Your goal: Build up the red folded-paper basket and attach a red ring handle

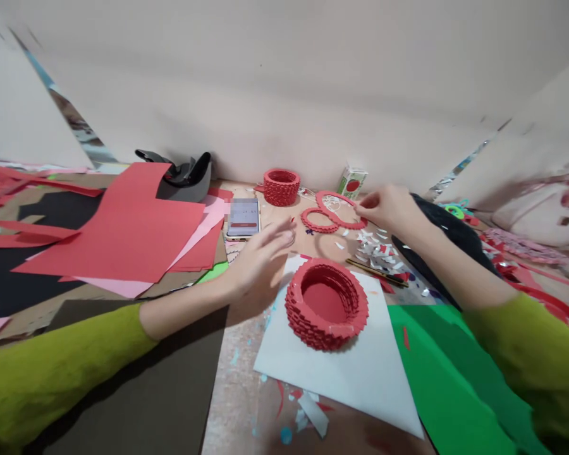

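Fingers stretched and apart from anything, my left hand [263,256] is over the table just left of a white sheet [370,379]. On that sheet sits a round red paper basket [327,335] with stacked, jagged walls and a red base inside. Farther off to the right, my right hand [392,207] pinches the edge of a red paper ring [323,196], which is tilted up. Partly behind it is a second ring with a serrated edge [308,222], lying near the tabletop. A smaller stacked red paper ring [281,189] stands against the wall.
A phone [243,218] lies left of centre. Red sheets [137,234] and a dark cap [189,180] are at left. A small carton [352,182], white paper scraps [377,249] and a dark stick [377,273] lie at right, above green sheets [446,366].
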{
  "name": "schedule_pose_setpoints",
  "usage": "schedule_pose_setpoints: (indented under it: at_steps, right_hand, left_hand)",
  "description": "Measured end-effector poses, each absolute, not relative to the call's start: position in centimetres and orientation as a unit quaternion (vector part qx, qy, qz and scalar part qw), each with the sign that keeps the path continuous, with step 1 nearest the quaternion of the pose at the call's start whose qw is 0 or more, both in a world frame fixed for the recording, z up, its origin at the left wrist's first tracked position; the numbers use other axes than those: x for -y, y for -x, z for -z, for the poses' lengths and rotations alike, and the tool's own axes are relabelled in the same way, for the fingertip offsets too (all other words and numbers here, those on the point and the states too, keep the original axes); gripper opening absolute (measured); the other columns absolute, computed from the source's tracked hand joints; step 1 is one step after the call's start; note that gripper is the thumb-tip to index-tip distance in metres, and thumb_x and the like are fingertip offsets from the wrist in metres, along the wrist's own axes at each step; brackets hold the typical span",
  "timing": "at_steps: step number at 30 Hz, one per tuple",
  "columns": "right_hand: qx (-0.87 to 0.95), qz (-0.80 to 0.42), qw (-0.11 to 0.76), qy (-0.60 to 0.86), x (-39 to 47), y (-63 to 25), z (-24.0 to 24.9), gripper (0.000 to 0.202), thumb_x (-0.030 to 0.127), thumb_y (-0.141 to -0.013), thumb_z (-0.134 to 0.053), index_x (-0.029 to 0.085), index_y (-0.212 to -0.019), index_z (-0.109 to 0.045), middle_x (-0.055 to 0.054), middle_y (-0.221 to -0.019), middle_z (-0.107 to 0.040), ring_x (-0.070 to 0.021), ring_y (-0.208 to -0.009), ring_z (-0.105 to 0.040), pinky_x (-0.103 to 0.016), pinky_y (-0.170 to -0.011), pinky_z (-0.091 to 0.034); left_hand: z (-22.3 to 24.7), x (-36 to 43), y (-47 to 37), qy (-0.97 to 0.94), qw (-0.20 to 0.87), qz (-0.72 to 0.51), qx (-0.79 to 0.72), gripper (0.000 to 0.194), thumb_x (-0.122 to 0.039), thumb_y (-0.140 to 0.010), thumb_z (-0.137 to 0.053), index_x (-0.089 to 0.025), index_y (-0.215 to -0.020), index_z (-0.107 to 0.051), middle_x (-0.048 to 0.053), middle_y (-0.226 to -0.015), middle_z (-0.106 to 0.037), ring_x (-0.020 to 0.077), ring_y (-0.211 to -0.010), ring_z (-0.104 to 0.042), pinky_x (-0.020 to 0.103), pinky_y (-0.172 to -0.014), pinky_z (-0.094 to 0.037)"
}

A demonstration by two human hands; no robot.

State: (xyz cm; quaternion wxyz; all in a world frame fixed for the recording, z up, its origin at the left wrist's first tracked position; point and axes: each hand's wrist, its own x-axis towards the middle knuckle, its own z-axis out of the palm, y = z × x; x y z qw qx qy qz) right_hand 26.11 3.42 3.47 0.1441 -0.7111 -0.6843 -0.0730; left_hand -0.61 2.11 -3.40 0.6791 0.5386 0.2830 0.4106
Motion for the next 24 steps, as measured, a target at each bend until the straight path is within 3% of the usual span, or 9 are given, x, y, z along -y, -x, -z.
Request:
schedule_pose_setpoints:
  at_steps: [3,6,11,18,24]
  right_hand:
    - [0.712,0.105,0.198,0.665,2.2,-24.3,-4.3,0.019,0.032,-0.081,-0.064,0.018,-0.074,-0.074,-0.008,-0.066,-0.072,-0.0232,-0.059,-0.064,-0.032,-0.055,-0.044]
    - [0.717,0.065,0.215,0.660,5.8,-22.4,-3.9,0.016,0.029,-0.079,-0.065,0.019,-0.073,-0.075,-0.004,-0.062,-0.071,-0.0195,-0.052,-0.062,-0.029,-0.048,-0.041]
    - [0.677,-0.051,0.254,0.689,5.7,-22.5,-3.0,0.012,0.022,-0.075,-0.067,0.018,-0.068,-0.075,-0.003,-0.063,-0.072,-0.0186,-0.058,-0.066,-0.027,-0.053,-0.046]
    - [0.696,-0.122,0.307,0.638,4.4,-22.8,-4.0,0.011,0.024,-0.076,-0.069,0.017,-0.073,-0.077,-0.006,-0.071,-0.074,-0.0211,-0.067,-0.067,-0.029,-0.057,-0.048]
    - [0.716,-0.194,0.374,0.556,4.2,-22.4,-3.8,0.019,0.035,-0.080,-0.070,0.019,-0.085,-0.079,-0.007,-0.082,-0.076,-0.0200,-0.074,-0.068,-0.029,-0.062,-0.052]
  left_hand:
    - [0.5,-2.6,1.4,-0.632,0.578,-0.394,-0.332,0.052,-0.046,-0.089,-0.060,-0.024,-0.136,-0.054,0.009,-0.149,-0.047,0.0306,-0.134,-0.045,0.043,-0.112,-0.032]
    - [-1.6,-2.1,1.3,-0.689,0.559,-0.320,-0.333,0.046,-0.049,-0.090,-0.057,-0.021,-0.126,-0.063,0.009,-0.140,-0.057,0.0300,-0.127,-0.052,0.043,-0.110,-0.035]
    - [-2.8,-1.3,-0.1,-0.716,0.551,-0.270,-0.333,0.041,-0.034,-0.088,-0.062,-0.021,-0.127,-0.062,0.009,-0.139,-0.058,0.0255,-0.125,-0.056,0.039,-0.104,-0.043]
    - [-3.2,-3.8,-1.4,-0.686,0.614,-0.236,-0.310,0.048,-0.033,-0.081,-0.071,-0.022,-0.126,-0.062,0.009,-0.108,-0.073,0.0217,-0.095,-0.071,0.035,-0.083,-0.056]
    - [-3.2,-3.7,-2.7,-0.643,0.693,-0.206,-0.252,0.031,-0.017,-0.079,-0.073,-0.016,-0.110,-0.072,0.010,-0.102,-0.073,0.0146,-0.079,-0.070,0.029,-0.076,-0.058]
